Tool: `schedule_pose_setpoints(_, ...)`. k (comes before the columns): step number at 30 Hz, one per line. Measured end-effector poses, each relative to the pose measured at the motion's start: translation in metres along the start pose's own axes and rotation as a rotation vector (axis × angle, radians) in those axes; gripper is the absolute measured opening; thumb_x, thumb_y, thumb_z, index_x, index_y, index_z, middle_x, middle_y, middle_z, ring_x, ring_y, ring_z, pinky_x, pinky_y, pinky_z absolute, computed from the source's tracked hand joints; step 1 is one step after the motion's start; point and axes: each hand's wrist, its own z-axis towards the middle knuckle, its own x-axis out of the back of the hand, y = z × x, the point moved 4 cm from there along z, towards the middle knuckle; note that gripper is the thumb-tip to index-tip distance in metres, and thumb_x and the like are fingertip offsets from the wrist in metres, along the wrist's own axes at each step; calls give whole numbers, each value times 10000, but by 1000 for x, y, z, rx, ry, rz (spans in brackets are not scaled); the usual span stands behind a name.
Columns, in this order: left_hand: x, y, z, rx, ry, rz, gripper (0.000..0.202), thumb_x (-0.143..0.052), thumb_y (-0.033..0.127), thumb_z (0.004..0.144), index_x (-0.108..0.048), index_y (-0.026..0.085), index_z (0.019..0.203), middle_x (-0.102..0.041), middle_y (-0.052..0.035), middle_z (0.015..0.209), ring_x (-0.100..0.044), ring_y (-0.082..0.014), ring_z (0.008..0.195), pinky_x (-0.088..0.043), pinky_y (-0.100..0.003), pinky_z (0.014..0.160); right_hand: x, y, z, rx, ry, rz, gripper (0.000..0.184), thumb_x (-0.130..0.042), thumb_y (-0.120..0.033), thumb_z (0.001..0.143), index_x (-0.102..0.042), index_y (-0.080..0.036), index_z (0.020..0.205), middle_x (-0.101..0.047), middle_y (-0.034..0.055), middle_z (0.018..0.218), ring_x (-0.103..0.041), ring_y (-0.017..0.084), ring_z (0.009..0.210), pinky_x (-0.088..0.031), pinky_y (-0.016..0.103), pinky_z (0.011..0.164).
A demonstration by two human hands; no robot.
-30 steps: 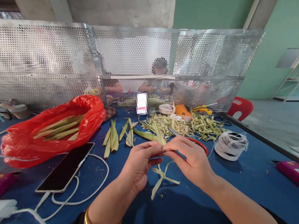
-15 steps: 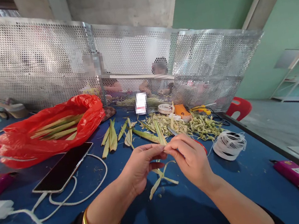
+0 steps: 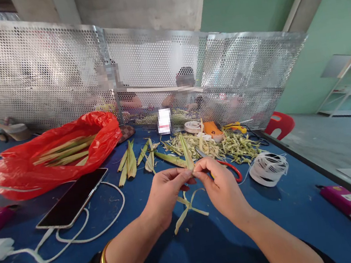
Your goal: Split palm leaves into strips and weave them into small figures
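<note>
Between my two hands a pale green, husk-like leaf point(image 3: 186, 151) stands upright, pinched at its lower end. My left hand point(image 3: 168, 190) grips it from the left with thumb and fingers. From the right, the fingertips of my right hand point(image 3: 222, 184) close on the same end, almost touching the left thumb. Below the hands, a knotted piece of leaf strips point(image 3: 189, 207) spreads its thin arms on the blue table point(image 3: 212, 259). Red-handled scissors point(image 3: 235, 171) lie just behind my right hand, partly hidden by it.
Behind are a heap of shredded leaf point(image 3: 238, 146), loose leaves point(image 3: 130, 163) and a red bag point(image 3: 20, 160) of leaves. A white cord spool point(image 3: 268, 170) stands right; a phone point(image 3: 73, 199) with cables lies left. A perforated metal screen point(image 3: 154, 59) borders the back, people beyond.
My right hand has shifted slightly, so more of the scissors' red handle shows. Both hands keep their pinch at the leaf's lower end. The view has moved a little.
</note>
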Motion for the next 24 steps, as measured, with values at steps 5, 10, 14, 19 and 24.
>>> schedule_pose_setpoints(5,0,-2,0,39,-27,-49,166,-662,298,724,-701,153,653,-653,-32,653,-565,-124,659,-413,-216,627,-1,8,-1,-199,41,217,131,-568,-252,818,-562,-202,938,-611,8,792,-578,157,730,-466,266,673)
schedule_pose_setpoints(10,0,-1,0,44,-44,-25,145,-658,274,723,-699,148,664,-653,-32,649,-564,-118,650,-412,-211,618,0,7,1,-224,24,260,125,-592,-268,790,-620,-178,708,-605,10,702,-549,154,669,-448,264,628)
schedule_pose_setpoints(14,-3,1,-2,29,-55,25,179,-624,312,749,-677,155,682,-666,-37,694,-587,-135,695,-421,-215,614,6,5,1,-163,166,189,124,-628,-234,756,-643,-187,642,-620,19,696,-557,159,658,-443,269,613)
schedule_pose_setpoints(19,-1,10,-6,-266,73,222,220,-643,268,732,-596,201,936,-665,-30,821,-617,-165,794,-460,-248,677,6,14,1,-300,187,287,126,-639,-268,748,-667,-189,653,-616,2,609,-565,151,599,-446,268,594)
schedule_pose_setpoints(24,-3,16,-10,-519,109,469,156,-659,177,689,-623,233,830,-649,-21,859,-606,-164,788,-463,-258,712,1,19,0,-416,158,489,121,-672,-291,705,-675,-177,664,-600,-12,554,-543,138,560,-435,261,567)
